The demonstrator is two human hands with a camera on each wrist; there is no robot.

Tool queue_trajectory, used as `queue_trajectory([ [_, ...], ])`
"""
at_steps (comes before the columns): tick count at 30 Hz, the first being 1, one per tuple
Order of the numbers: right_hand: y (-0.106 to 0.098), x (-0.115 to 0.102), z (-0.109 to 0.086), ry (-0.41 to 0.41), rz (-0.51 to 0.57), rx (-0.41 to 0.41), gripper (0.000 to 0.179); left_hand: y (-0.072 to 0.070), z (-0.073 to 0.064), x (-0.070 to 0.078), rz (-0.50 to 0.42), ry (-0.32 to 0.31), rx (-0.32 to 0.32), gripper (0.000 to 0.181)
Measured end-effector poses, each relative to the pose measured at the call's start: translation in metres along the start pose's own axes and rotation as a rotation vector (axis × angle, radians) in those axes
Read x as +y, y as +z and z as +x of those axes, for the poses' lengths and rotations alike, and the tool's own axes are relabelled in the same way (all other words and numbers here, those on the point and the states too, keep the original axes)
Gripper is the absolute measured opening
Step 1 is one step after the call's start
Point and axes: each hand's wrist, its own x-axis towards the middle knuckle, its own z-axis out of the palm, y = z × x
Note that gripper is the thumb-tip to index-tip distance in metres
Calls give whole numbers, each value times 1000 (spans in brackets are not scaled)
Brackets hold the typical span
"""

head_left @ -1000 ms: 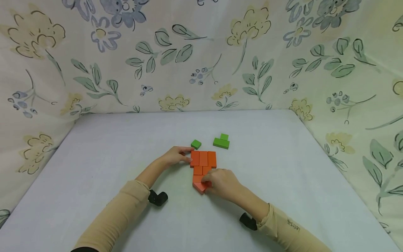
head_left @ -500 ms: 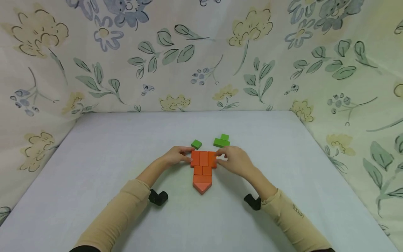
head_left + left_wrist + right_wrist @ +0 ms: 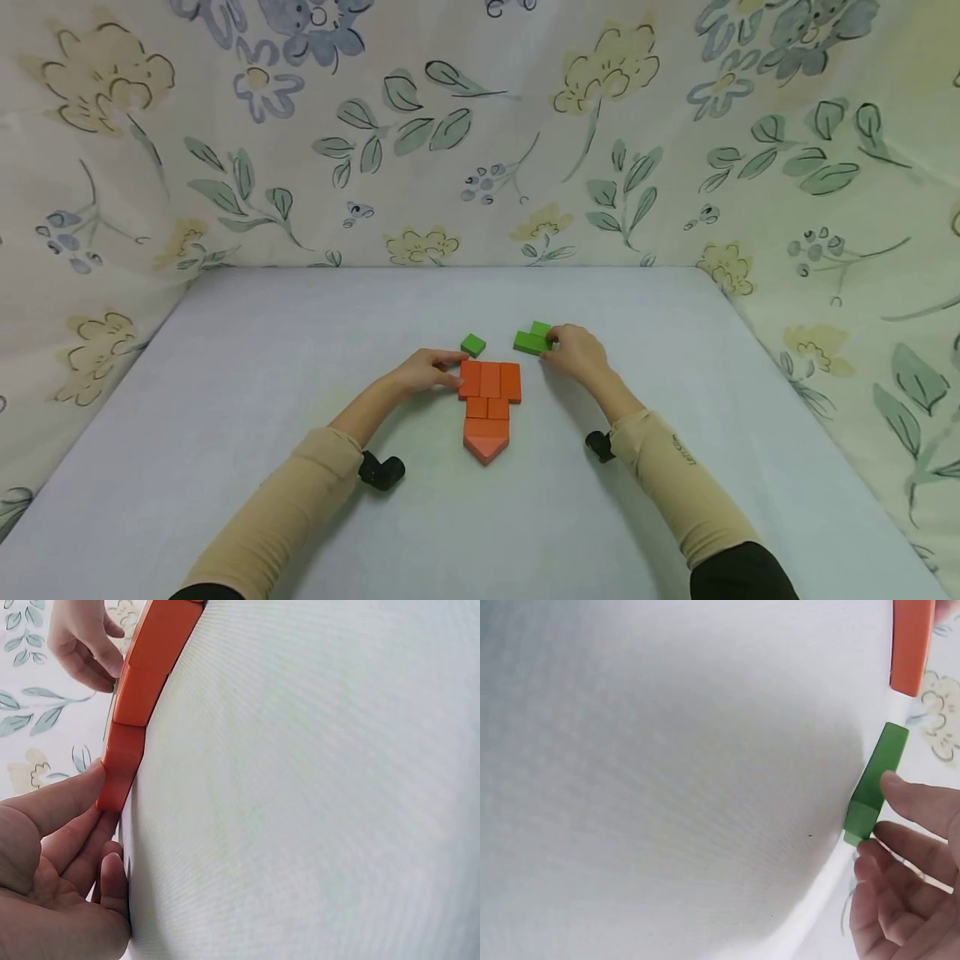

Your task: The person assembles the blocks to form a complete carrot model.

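Note:
Orange blocks (image 3: 490,381) lie flat on the table, side by side in an arrow shape, with an orange triangular block (image 3: 486,450) at the near tip. My left hand (image 3: 429,371) rests its thumb and fingertips against the left side of the far row, fingers mostly extended. In the left wrist view, its thumb and a finger touch the end of an orange block (image 3: 121,765). Beyond the row on the right, my right hand (image 3: 577,350) pinches the right end of a long green block (image 3: 528,342) between thumb and fingers. A small green block (image 3: 540,327) sits against its far side.
Another small green block (image 3: 473,345) lies just behind the orange row, near the left fingertips. The white table (image 3: 337,308) meets a floral cloth (image 3: 420,183) at its back and sides. Black wrist-worn devices (image 3: 382,472) hang by both wrists.
My right hand has gone from the orange tip, past the right side of the far orange row, to the long green block and now pinches it. The left hand stays at the row's left side.

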Motion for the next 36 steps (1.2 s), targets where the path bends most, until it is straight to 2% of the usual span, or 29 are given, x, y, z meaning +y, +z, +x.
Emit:
queue_trajectory([
  [8, 2, 0, 6, -14, -15, -3, 42, 4, 4, -1, 13, -32, 11, 54],
  [24, 9, -10, 7, -127, -75, -9, 35, 6, 5, -2, -2, -18, -22, 58],
  [30, 12, -12, 11, -144, -25, 0, 38, 8, 4, -2, -5, -17, -15, 58],
  [36, 13, -13, 13, -153, 99, -10, 36, 8, 3, 0, 5, -11, -10, 59],
])
